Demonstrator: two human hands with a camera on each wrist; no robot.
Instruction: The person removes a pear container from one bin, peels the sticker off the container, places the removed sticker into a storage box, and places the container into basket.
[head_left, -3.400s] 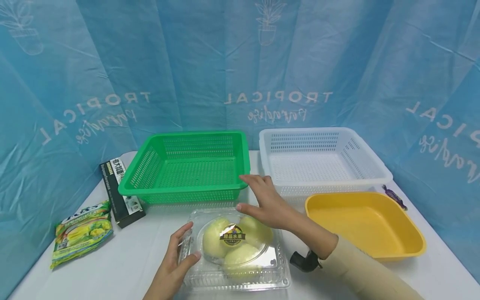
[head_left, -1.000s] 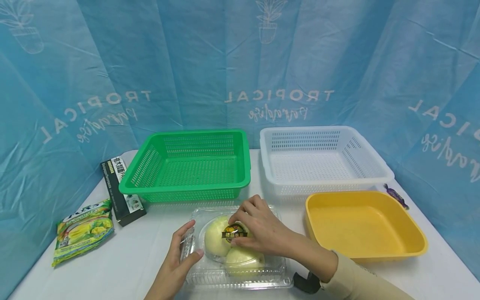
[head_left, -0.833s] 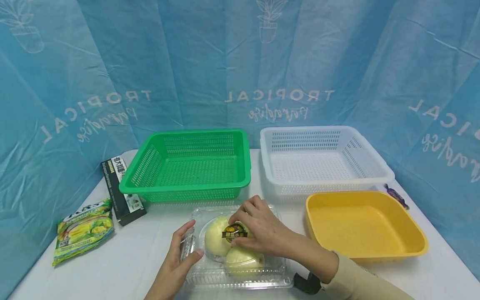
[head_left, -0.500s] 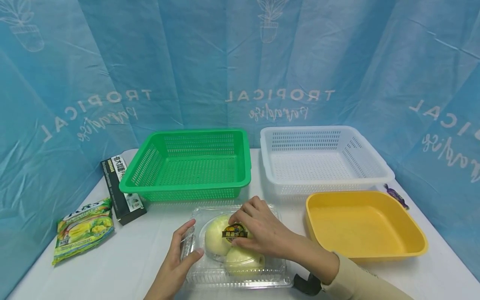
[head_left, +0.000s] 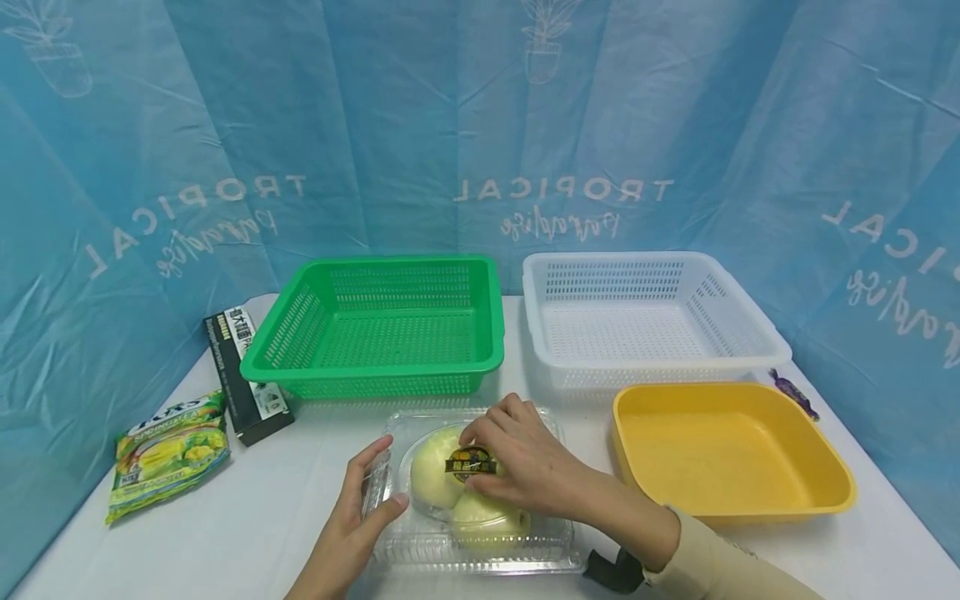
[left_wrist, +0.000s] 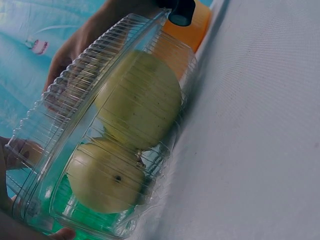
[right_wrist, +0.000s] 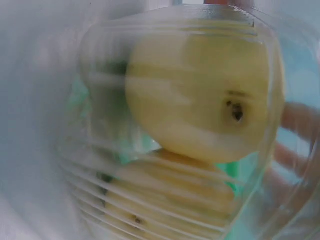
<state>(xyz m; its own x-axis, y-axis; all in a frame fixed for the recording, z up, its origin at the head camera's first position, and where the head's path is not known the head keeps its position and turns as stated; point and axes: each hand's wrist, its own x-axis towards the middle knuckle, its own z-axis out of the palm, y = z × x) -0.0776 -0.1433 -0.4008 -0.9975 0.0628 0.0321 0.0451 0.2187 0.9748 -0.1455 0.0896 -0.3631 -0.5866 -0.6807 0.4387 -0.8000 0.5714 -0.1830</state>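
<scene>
While inside clear box (head_left: 480,567), pale fruit (head_left: 433,477)

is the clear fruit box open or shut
Shut: its lid covers the fruit; in the left wrist view, lid and base show no gap. Whether latched, cannot tell.

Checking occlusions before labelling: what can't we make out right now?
Right wrist: lower pale-yellow round fruit, blurred, cut off by bottom edge.
Head: any fruit beneath the right hand, hidden by it.
Left wrist: most of the left hand, beyond left edge.
Head: fine print on round black sticker, too small.
</scene>
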